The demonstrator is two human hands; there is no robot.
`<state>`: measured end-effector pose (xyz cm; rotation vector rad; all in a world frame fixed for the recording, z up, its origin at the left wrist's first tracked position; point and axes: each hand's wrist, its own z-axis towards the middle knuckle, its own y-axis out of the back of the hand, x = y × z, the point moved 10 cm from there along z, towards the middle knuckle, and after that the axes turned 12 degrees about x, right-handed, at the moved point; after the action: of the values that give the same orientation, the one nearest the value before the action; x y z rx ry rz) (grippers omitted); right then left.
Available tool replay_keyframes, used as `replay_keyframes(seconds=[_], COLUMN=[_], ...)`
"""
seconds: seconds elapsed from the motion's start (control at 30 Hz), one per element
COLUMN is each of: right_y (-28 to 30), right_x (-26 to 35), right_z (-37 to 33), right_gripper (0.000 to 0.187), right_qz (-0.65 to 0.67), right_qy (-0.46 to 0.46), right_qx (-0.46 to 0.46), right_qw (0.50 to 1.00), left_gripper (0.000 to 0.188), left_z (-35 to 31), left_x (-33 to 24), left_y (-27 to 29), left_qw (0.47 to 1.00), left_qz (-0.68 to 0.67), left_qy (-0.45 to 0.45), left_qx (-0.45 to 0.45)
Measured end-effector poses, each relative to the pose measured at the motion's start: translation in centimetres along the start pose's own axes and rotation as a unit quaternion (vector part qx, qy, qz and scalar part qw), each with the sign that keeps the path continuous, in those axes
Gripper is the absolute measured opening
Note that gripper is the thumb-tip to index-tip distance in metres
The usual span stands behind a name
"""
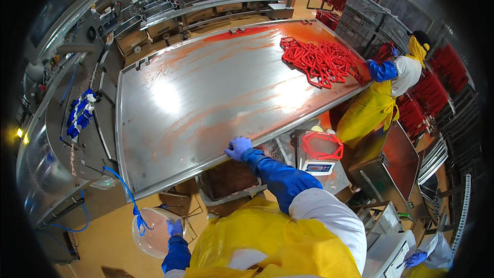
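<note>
My right hand (238, 148), in a blue glove and long blue sleeve, rests on the near rim of a large steel table (206, 98) smeared with red. It holds nothing. My left hand (175, 226), also gloved in blue, hangs low by my side and grips the edge of a clear round plastic container (152, 232). A pile of linked red sausages (321, 62) lies on the far right corner of the table, out of my reach. I wear a yellow apron over white.
A scale (320, 155) carrying a loop of red sausage stands right of my arm. A grey tub (226, 183) sits under the table edge. A co-worker (391, 87) in a yellow apron stands by the sausage pile. Racks of red sausages (437, 87) line the right; conveyors run along the back.
</note>
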<state>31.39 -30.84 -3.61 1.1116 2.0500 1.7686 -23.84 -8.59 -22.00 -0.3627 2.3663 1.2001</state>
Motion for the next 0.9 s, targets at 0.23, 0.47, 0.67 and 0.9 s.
replay_keyframes(seconds=[0.23, 0.47, 0.67, 0.9], right_y=[-0.3, -0.2, -2.2, -2.4], right_x=[0.7, 1.8, 0.0, 1.6], right_z=[0.1, 0.3, 2.5, 1.9], right_gripper=[0.035, 0.039, 0.039, 0.036], right_qz=[-0.003, -0.014, -0.018, -0.025], right_qy=[-0.011, -0.015, -0.031, -0.009], right_qx=[0.004, -0.013, 0.02, -0.039], right_qw=[1.0, 1.0, 0.999, 0.999], left_gripper=[0.08, 0.058, 0.057, 0.067], left_z=[0.0, 0.2, -0.2, -1.5], left_x=[0.0, 0.7, -1.7, 1.4], left_y=[1.0, 1.0, 1.1, 1.6], left_qw=[0.997, 0.996, 0.99, 0.999], left_qz=[0.068, -0.068, -0.104, -0.032], left_qy=[-0.022, -0.055, -0.077, 0.029], left_qx=[-0.035, -0.004, 0.055, 0.001])
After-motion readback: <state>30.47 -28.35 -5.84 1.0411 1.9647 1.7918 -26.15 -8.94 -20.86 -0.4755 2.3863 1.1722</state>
